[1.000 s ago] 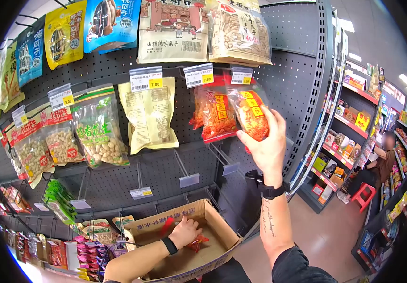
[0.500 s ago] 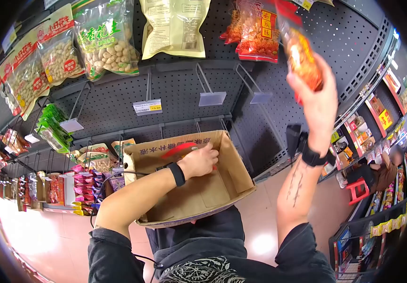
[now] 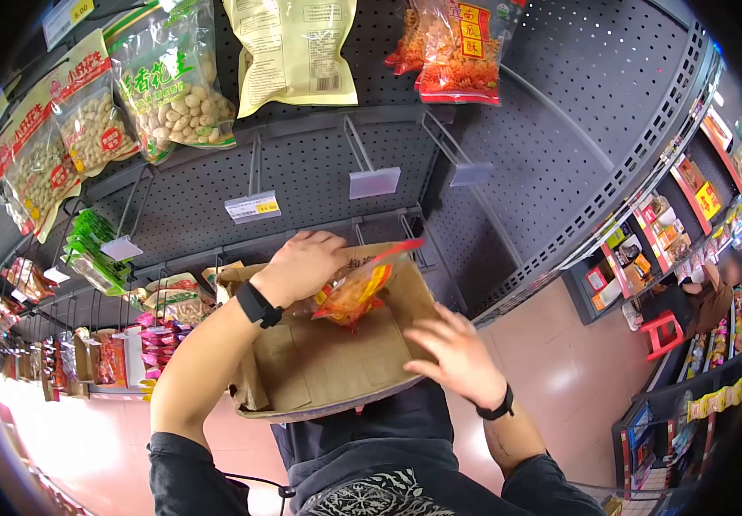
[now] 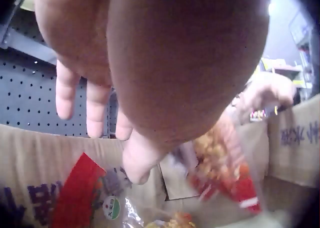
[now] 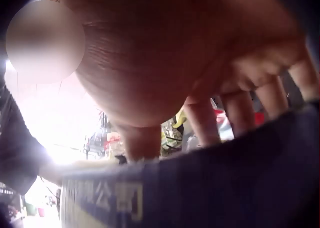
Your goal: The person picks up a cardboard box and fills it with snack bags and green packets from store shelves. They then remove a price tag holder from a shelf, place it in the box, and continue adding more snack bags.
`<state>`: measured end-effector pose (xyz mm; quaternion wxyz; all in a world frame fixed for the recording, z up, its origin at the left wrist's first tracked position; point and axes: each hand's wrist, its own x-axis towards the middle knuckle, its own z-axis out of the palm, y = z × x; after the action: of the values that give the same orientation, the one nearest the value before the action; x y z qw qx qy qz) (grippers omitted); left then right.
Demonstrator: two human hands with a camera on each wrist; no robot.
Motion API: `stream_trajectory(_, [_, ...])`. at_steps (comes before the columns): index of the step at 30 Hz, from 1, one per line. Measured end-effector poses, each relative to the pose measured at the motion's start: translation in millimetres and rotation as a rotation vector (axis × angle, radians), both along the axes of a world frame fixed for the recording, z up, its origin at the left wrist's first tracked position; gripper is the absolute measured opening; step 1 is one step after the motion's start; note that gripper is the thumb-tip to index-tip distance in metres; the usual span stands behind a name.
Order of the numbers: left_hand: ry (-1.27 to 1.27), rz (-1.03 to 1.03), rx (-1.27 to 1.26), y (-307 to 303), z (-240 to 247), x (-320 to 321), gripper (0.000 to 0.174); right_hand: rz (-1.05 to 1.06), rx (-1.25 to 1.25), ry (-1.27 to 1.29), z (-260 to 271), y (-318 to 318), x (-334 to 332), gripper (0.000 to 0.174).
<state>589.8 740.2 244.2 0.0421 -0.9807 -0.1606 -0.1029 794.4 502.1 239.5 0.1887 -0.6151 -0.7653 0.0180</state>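
A cardboard box (image 3: 337, 370) sits in front of the person's body. Inside it, a clear red-and-orange bag of fried snack (image 3: 356, 297) stands tilted toward the back, blurred in the left wrist view. Another red-topped snack bag (image 4: 80, 193) shows there by the box wall. Over the box's back left side is the left hand (image 3: 302, 268), fingers extended, holding nothing and close beside the bags. The right hand (image 3: 457, 351), its fingers spread and nothing in its grasp, is at the box's right rim. Similar orange snack bags (image 3: 466, 52) hang on the rack above.
Peanut bags (image 3: 177, 103) and a cream-coloured bag (image 3: 294, 56) hang from the pegboard (image 3: 560, 155). Hooks with price holders (image 3: 375, 182) jut out over the box. Green packets (image 3: 96, 254) hang at left. Beyond the aisle, a person sits near a red stool (image 3: 663, 335).
The right hand has taken a snack bag from the rack down into the box and let go of it. The left hand has shifted left and released the red-topped bag. The head view has tilted downward.
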Motion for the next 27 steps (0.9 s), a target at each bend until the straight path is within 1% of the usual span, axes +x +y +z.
stream_trajectory(2, [-0.02, 0.02, 0.053, 5.5, -1.1, -6.0, 0.021, 0.006, 0.025, 0.096, -15.8, -5.3, -3.7, 0.037])
stream_trajectory(3, [-0.038, 0.03, 0.096, 5.2, -1.8, -6.9, 0.018, 0.009, 0.023, 0.102, -19.5, -6.8, -3.4, 0.037])
stream_trajectory(4, [-0.032, 0.031, 0.094, 4.9, -2.0, -7.0, 0.018, -0.038, 0.036, 0.139, -21.6, -7.5, -3.7, 0.031])
stream_trajectory(5, [0.0, 0.097, 0.066, -0.5, 9.0, -5.1, 0.015, -0.086, 0.048, 0.177, -23.8, -8.0, -4.0, 0.026])
stream_trajectory(6, [0.035, 0.162, 0.036, -5.1, 16.8, -2.9, 0.013, -0.086, 0.043, 0.186, -27.7, -9.4, -4.6, 0.026])
stream_trajectory(7, [0.046, 0.161, 0.032, -7.5, 20.3, -0.4, 0.013, -0.123, 0.051, 0.179, -32.5, -10.8, -5.3, 0.025])
stream_trajectory(9, [-0.089, 0.179, 0.083, -11.1, 24.0, 6.4, 0.018, -0.161, 0.058, 0.179, -36.6, -11.9, -8.7, 0.023])
stream_trajectory(10, [-0.084, 0.18, 0.082, -16.4, 22.0, 11.0, 0.018, -0.187, 0.068, 0.204, -34.7, -12.2, -11.7, 0.019])
stream_trajectory(12, [0.063, 0.155, -0.027, -34.3, 13.8, 18.7, 0.029, -0.21, 0.079, 0.227, -30.9, -12.2, -15.4, 0.016])
stream_trajectory(13, [0.207, 0.217, -0.009, -39.1, 4.6, 21.7, 0.039, -0.211, 0.088, 0.231, -30.2, -13.2, -17.2, 0.015])
stream_trajectory(14, [0.405, 0.286, 0.056, -44.9, 2.8, 22.8, 0.033, -0.214, 0.096, 0.235, -30.0, -14.4, -17.9, 0.015])
stream_trajectory(16, [0.634, 0.439, 0.087, -35.6, -33.4, 18.0, 0.02, -0.221, 0.09, 0.218, -31.7, -17.9, -18.1, 0.016])
stream_trajectory(18, [0.863, 0.637, 0.071, -34.3, -36.9, 14.0, 0.022, -0.231, 0.083, 0.205, -29.8, -19.7, -19.8, 0.017])
stream_trajectory(19, [0.9, 0.658, 0.019, -30.0, -44.1, 8.0, 0.022, -0.233, 0.102, 0.202, -26.0, -20.9, -23.2, 0.016])
stream_trajectory(22, [0.898, 0.603, 0.022, -28.0, -55.5, -3.7, 0.025, -0.211, 0.164, 0.216, -27.1, -18.0, -29.6, 0.014])
stream_trajectory(23, [0.883, 0.651, -0.077, -29.7, -45.3, -1.5, 0.03, -0.19, 0.208, 0.23, -28.5, -15.7, -30.3, 0.012])
stream_trajectory(24, [0.883, 0.653, -0.076, -29.3, -36.6, -3.7, 0.03, -0.188, 0.21, 0.231, -29.7, -13.8, -30.8, 0.012])
stream_trajectory(26, [0.628, 0.392, -0.403, -28.5, -26.2, -7.9, 0.041, -0.21, 0.248, 0.246, -32.5, -13.0, -32.4, 0.009])
stream_trajectory(27, [0.631, 0.397, -0.459, -28.7, -26.6, -1.7, 0.047, -0.21, 0.247, 0.247, -33.9, -13.6, -32.5, 0.009])
